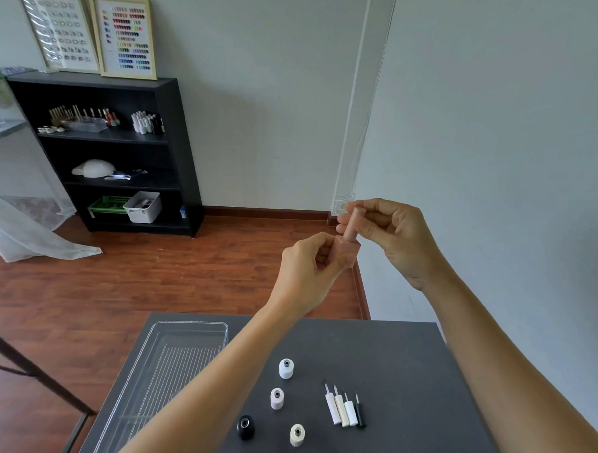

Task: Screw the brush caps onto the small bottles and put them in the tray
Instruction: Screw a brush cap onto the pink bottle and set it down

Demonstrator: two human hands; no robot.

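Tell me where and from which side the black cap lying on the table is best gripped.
Grip the black cap by its thick handle, the near end, not the thin brush stem pointing away. Come from above and from its right: it lies flat as the rightmost of four, with the white cap tight against its left and bare table on its right. Probably the free right side gives a finger room.

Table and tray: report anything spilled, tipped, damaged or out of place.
Nothing stands out. Four open bottles stand upright on the table, four brush caps lie in a neat row, and the clear tray looks intact, with no spill visible.
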